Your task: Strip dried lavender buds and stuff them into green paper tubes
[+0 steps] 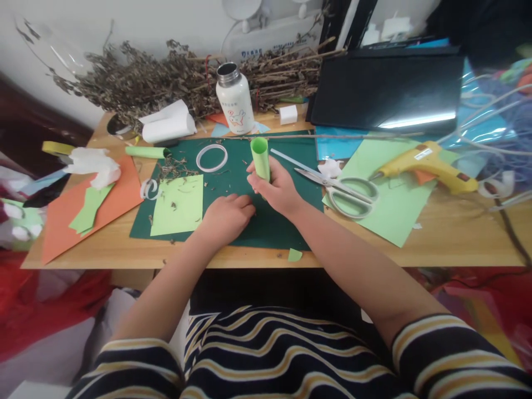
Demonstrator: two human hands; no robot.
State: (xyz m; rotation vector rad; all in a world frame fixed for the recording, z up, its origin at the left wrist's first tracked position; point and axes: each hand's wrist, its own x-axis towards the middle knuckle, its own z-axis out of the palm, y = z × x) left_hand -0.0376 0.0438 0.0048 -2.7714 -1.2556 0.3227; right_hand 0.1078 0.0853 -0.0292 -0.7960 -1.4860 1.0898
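My right hand (276, 185) is wrapped round a light green paper tube (260, 158), held upright with its hollow top end facing me. My left hand (228, 219) rests low over the dark green cutting mat (224, 191), fingers curled inward and pressed together. Whatever its fingertips may hold is hidden beneath them. Left of that hand lies a light green paper square (178, 208) with bits of dry plant on it. A roll of white tape (211, 158) lies flat on the mat beyond. Scissors (347, 194) lie to the right of my right hand.
A yellow glue gun (432, 166) lies on green paper (394, 221) at the right. An uncapped white bottle (235, 102) stands behind the mat, before dried stems (166, 75). Orange paper (62, 227), another green tube (145, 152) and a black laptop-like slab (382, 88) surround the mat.
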